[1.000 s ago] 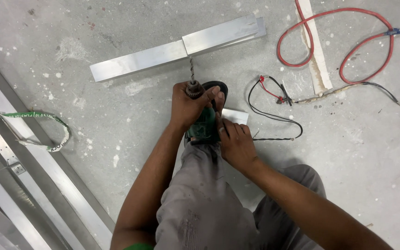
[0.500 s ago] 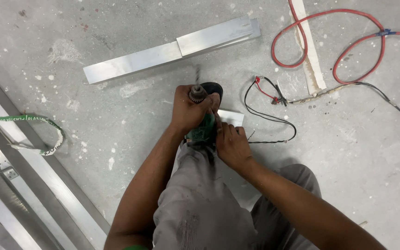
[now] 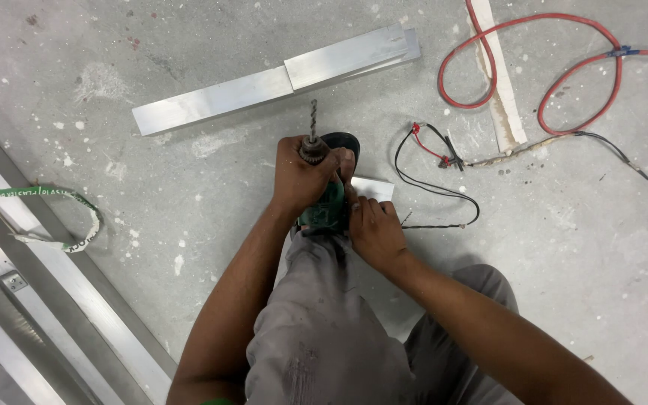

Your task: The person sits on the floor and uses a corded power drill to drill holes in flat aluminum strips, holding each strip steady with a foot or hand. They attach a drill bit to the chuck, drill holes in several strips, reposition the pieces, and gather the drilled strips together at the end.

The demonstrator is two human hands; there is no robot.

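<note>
Head view, floor work. The left hand (image 3: 301, 176) is clamped around the chuck end of a green power drill (image 3: 324, 206), its twist bit (image 3: 313, 120) pointing away from the body; the right hand (image 3: 373, 229) has its fingers closed at the drill's rear body, above a small metal piece (image 3: 375, 187) lying on the concrete floor (image 3: 189, 195). Probable hazards: fingers gripping the chuck could be caught if the motor turns; the nearby black wire (image 3: 436, 187) could snag the bit.

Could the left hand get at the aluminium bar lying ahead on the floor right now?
Probably not at once: the left hand is wrapped around the green drill. Bare floor separates it from the aluminium bar.
</note>
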